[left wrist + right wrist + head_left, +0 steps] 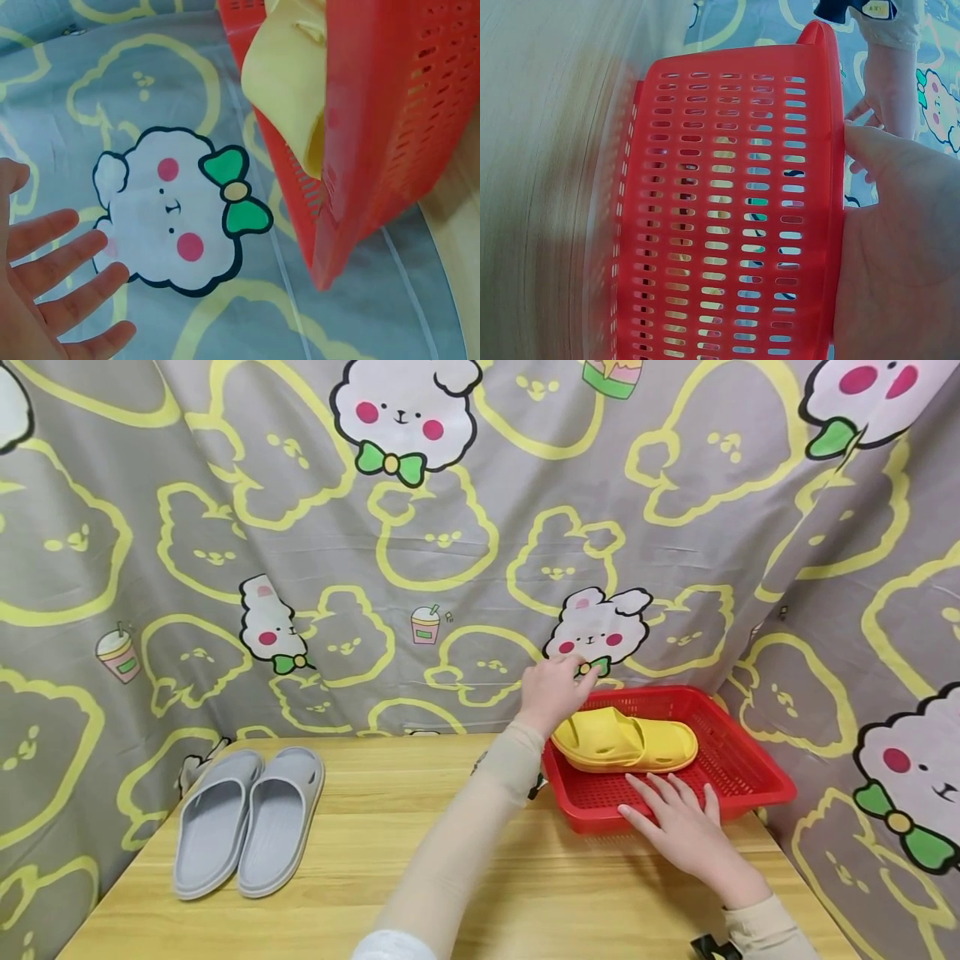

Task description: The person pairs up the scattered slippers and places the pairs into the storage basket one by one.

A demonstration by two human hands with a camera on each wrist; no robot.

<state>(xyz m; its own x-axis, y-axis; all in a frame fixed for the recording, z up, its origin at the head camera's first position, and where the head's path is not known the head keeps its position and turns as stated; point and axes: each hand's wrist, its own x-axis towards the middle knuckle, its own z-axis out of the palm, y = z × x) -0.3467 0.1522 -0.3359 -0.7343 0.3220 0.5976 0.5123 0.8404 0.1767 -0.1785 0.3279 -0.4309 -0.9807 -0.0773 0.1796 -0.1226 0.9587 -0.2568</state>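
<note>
A yellow slipper (622,743) lies sideways, toe to the left, inside a red plastic basket (750,789) with slotted walls. My left hand (557,689) is held above the basket's back left corner; in the left wrist view its fingers (71,262) are spread and apart from the basket, with nothing in them. Over the front rim reaches my right hand (686,831), its fingers spread and fairly straight toward the slipper. The right wrist view has that hand (900,240) right along the rim, outside the slotted wall. Part of the slipper shows through the slots.
A pair of grey slippers (273,827) stands side by side on the left of the wooden table (390,827). A grey cartoon-print curtain (450,568) hangs behind the table and along both sides. The basket sits near the table's back right corner, close to the curtain.
</note>
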